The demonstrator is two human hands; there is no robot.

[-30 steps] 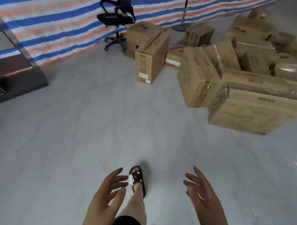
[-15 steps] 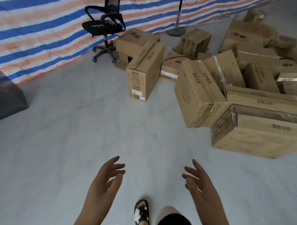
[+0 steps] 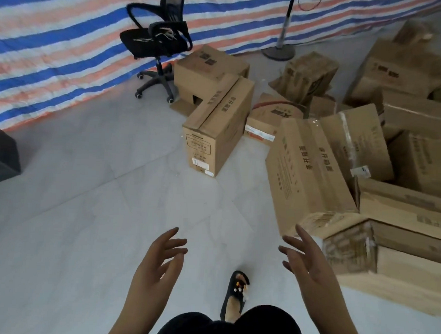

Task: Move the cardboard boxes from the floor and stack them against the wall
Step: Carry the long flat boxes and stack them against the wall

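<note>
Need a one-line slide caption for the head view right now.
Both hands, left hand and right hand, open and empty above the floor, facing scattered cardboard boxes near a black office chair.

At least ten cardboard boxes (image 3: 217, 131) were counted on the floor (image 3: 87, 186); the far right pile was too blurred for an exact total. One black office chair (image 3: 156, 41) was counted, one stand base (image 3: 278, 53), two bare hands, one slippered foot (image 3: 235, 295), and one striped tarp (image 3: 56, 33).

Brown cardboard boxes (image 3: 217, 131), black chair (image 3: 156, 41), blue-orange-white striped tarp (image 3: 56, 33), grey floor (image 3: 86, 211).
</note>
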